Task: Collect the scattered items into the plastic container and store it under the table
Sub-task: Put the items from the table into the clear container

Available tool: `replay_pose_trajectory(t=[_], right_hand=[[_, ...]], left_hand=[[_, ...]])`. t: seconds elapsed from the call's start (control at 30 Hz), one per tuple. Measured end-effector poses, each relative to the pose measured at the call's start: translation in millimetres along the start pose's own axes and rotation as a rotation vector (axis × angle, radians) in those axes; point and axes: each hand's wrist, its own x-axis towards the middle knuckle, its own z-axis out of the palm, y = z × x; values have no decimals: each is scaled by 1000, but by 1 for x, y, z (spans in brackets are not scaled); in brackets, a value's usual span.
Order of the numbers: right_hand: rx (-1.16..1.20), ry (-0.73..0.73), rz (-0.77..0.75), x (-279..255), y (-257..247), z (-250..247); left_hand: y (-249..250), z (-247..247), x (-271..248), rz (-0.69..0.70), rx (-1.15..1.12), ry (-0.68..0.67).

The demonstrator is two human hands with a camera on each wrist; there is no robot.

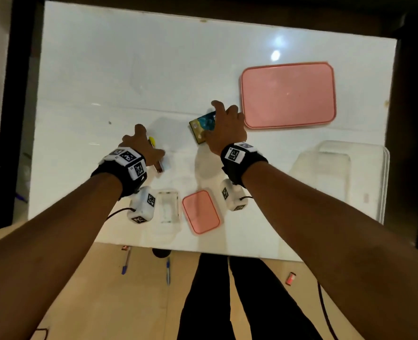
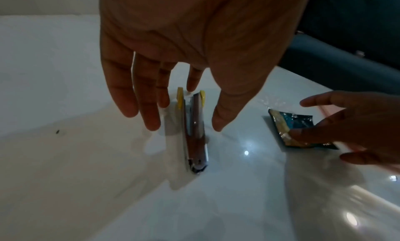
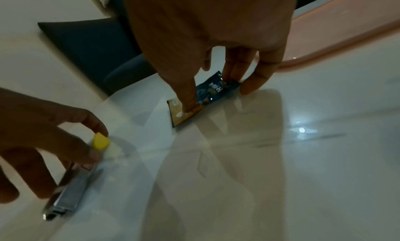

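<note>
Left hand (image 1: 141,147) hangs with fingers spread over a yellow-tipped metal tool (image 2: 194,138) on the worktop (image 1: 129,69); right hand (image 1: 227,130) presses straight fingertips onto a snack packet (image 3: 211,90)

White table (image 1: 129,69) bears pink lids (image 1: 288,94), clear containers (image 1: 338,177), a packet (image 1: 203,126), a tool (image 1: 158,166).

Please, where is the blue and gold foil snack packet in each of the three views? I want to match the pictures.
Head: the blue and gold foil snack packet lies at centre, partly under the right hand.
Left wrist: the packet is right of middle.
Right wrist: the packet is at centre, beneath the hand.
Shared landmark: the silver metal tool with a yellow end, left of the packet in every view.
</note>
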Motion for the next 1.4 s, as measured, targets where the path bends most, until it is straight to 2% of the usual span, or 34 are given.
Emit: replay_pose_trajectory(t=[0.07,0.17,0.3,0.37,0.47,0.53,0.67,0.77,0.87,0.93,1.03,1.17,1.3,1.4], right_hand=[[115,-48,76,-7,6,6],[328,-45,163,-27,20,9],[350,-94,66,-65,39,-1],[426,-37,49,-88,50,-16],[586,123,37,-125,74,-53],[599,249,46,-149,102,-86],[537,412,301,-183,175,-141],[403,378,481,-190,216,-155],[265,265,484,-178,233,-138],[200,190,466,-169,236,-120],[332,158,492,-160,234,-105],[449,89,526,-162,240,-106],[380,46,477,-173,248,-113],[299,17,394,-185,256,-118]], left_hand=[[0,4,2,35,45,0],[7,5,5,90,98,-4],[29,-7,-9,255,58,72],[46,-12,-25,391,-2,93],[80,-10,-64,572,-152,24],[107,0,-95,648,-259,-18],[164,38,-149,783,-355,-93],[202,73,-177,848,-303,-121],[232,102,-194,876,-216,-119],[247,120,-201,892,-81,-99],[256,135,-207,898,175,-63],[262,146,-209,869,302,-39],[272,148,-204,817,448,71],[278,151,-201,760,547,85]])
